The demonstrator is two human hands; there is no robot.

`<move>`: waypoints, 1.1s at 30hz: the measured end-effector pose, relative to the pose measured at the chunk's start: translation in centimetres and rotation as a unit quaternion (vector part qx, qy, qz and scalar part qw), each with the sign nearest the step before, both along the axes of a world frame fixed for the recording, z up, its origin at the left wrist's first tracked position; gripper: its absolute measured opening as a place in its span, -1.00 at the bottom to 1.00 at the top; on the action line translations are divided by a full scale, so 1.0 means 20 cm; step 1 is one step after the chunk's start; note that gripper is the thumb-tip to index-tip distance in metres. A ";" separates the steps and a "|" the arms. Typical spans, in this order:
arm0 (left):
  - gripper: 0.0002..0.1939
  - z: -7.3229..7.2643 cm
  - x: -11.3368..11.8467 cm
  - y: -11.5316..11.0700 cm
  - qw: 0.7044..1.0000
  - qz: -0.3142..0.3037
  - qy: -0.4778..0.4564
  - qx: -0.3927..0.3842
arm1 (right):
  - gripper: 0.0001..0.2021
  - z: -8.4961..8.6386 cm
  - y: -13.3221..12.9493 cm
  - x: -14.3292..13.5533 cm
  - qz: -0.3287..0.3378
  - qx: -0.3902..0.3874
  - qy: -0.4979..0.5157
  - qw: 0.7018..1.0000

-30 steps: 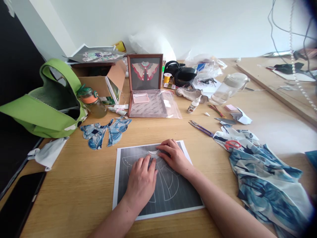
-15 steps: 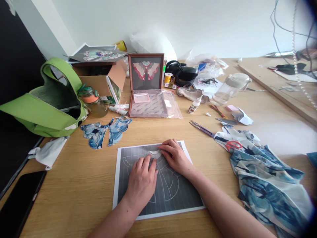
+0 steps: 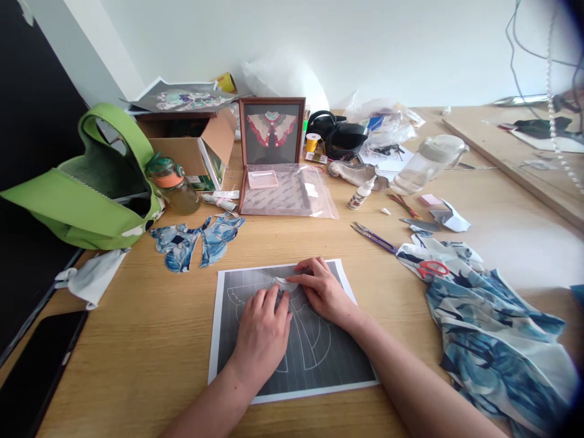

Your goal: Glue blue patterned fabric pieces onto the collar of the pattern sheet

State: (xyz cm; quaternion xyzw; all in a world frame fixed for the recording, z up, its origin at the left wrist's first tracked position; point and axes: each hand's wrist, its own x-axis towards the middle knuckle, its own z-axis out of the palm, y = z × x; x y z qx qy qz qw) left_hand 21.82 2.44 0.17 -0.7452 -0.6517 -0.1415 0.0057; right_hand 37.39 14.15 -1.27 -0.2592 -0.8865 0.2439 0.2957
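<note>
A dark printed sheet (image 3: 319, 353) with white collar outlines lies flat on the table. At its upper middle sits a small white curved piece (image 3: 283, 283), over the neckline of the drawing. My left hand (image 3: 262, 331) rests palm down on the sheet, fingers stretched out and fingertips by the piece's lower left edge. From the right, my right hand (image 3: 323, 289) has its bent fingers closed on the right end of the piece, the index fingertip on top. Its thumb is partly hidden.
Blue patterned cut pieces (image 3: 182, 243) lie at left, near a green bag (image 3: 114, 207). Purple-handled snips (image 3: 374, 237), red-handled scissors (image 3: 432, 268) and blue-white fabric (image 3: 493, 340) are at right. Behind stand a picture frame (image 3: 241, 134), a glue bottle (image 3: 360, 193) and a clear jug (image 3: 429, 164).
My right index finger has shifted slightly left, further over the white curved piece. My left hand stays in nearly the same place. The view has moved very slightly.
</note>
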 end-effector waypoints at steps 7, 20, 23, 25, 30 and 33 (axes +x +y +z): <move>-0.67 0.00 0.00 -0.01 1.000 0.002 -0.006 -0.010 | -0.57 0.00 0.00 0.00 0.004 0.011 -0.022 1.000; -0.59 0.00 -0.01 0.02 0.998 0.018 -0.044 -0.034 | -0.55 0.01 0.00 0.00 0.009 0.003 -0.013 1.000; -0.58 -0.01 -0.01 0.03 0.997 0.022 -0.053 -0.041 | -0.54 0.01 0.00 0.00 0.010 0.004 -0.007 1.000; -0.58 -0.01 -0.01 0.03 0.997 0.024 -0.053 -0.043 | -0.53 0.01 0.00 0.00 0.010 0.004 -0.005 1.000; -0.60 -0.02 -0.01 0.03 0.998 0.027 -0.051 -0.037 | -0.55 0.00 0.00 0.00 0.012 0.009 -0.001 1.000; -0.61 -0.02 -0.01 0.03 0.997 0.027 -0.055 -0.037 | -0.59 0.00 0.00 0.00 0.005 0.007 0.009 1.000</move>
